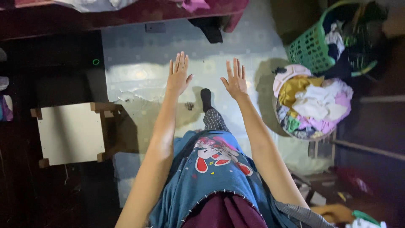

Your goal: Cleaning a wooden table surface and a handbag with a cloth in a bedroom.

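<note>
Bare left hand (179, 75), right hand (235, 80) spread, empty, over open floor (139, 76).

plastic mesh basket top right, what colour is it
Green, with dark clothes inside; the green plastic mesh basket shows in the head view.

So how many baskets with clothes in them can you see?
2. A round basket heaped with mixed clothes sits on the floor right of the right hand. A green basket stands behind it, at the top right. More may be hidden in the dark edges.
</note>
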